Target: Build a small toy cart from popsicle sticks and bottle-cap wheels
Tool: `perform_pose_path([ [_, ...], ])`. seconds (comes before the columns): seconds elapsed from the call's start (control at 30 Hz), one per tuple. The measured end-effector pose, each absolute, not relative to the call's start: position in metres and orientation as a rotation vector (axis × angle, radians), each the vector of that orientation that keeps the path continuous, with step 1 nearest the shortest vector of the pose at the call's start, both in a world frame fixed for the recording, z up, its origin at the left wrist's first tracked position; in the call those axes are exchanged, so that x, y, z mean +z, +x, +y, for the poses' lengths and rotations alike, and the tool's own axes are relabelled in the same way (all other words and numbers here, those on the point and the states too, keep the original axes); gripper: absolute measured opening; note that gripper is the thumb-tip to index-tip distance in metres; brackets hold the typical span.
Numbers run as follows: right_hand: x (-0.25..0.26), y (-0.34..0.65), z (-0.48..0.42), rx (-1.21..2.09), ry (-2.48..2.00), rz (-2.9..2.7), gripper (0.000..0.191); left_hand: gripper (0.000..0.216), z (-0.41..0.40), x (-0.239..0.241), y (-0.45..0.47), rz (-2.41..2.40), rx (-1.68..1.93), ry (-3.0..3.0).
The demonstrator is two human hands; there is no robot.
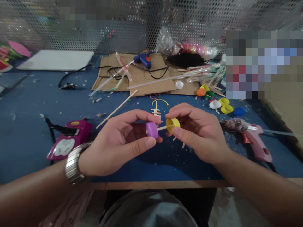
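Between thumb and fingers of my left hand [118, 142] is a purple bottle cap [151, 130]. A yellow bottle cap [172, 125] is pinched in my right hand [199, 134], its hollow side turned toward the purple one. A thin wooden stick [162, 128] spans the gap between both caps. Just beyond my fingers, a small frame of wooden sticks [155, 110] lies on the blue table, partly hidden by my hands. A curved yellow strip [161, 100] rests beside it.
A pink glue gun [257, 135] lies right, a blue glue gun [143, 60] on cardboard [151, 80] at the back. Loose caps [223, 105] sit right. A magenta power strip [71, 138] and a long wooden stick [117, 108] lie left.
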State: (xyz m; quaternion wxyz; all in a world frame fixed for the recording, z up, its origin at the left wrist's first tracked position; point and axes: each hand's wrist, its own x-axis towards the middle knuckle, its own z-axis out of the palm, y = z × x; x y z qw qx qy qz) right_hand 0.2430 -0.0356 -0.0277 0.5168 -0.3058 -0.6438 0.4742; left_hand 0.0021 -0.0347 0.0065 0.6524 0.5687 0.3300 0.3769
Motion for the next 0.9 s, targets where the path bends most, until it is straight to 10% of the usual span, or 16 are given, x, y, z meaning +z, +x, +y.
perform_pose_path([
  [0.9,-0.026,0.24,-0.035,1.216,-0.823,-1.458,0.02,0.027,-0.028,-0.005,0.004,0.803,1.002,1.385],
])
